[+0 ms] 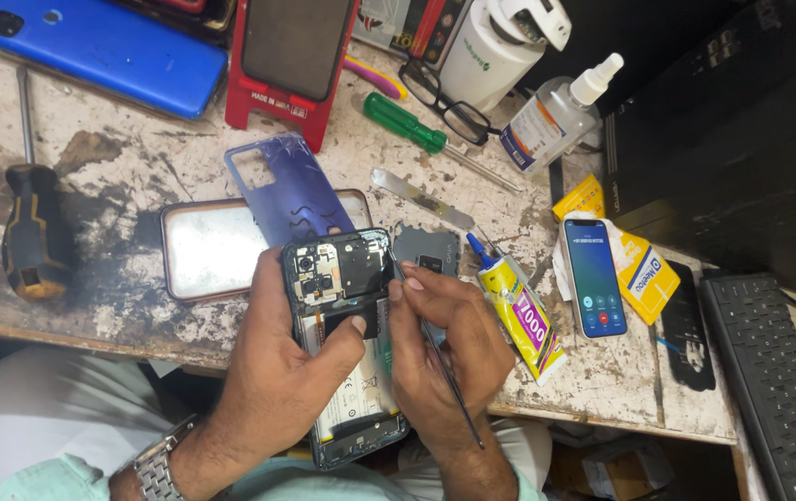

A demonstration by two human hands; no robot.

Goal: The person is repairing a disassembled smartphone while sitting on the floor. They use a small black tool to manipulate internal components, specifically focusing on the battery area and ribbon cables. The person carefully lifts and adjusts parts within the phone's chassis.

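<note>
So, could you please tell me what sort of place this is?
Probably a phone repair bench: the hands hold an opened phone with its insides bare, a removed blue back cover lies on the worn table, and a glue tube sits nearby.

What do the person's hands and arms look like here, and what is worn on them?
Both hands are bare, without gloves. The left hand has a silver metal link-band watch at the wrist. The right hand has no watch or ring visible. Pale mint-green cloth shows near the left arm.

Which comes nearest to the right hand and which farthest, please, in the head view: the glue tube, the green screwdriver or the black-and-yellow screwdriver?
From the right hand:
1. Glue tube, just to its right on the bench.
2. Green screwdriver, farther back, near the glasses.
3. Black-and-yellow screwdriver, far across at the bench's left edge.
</note>
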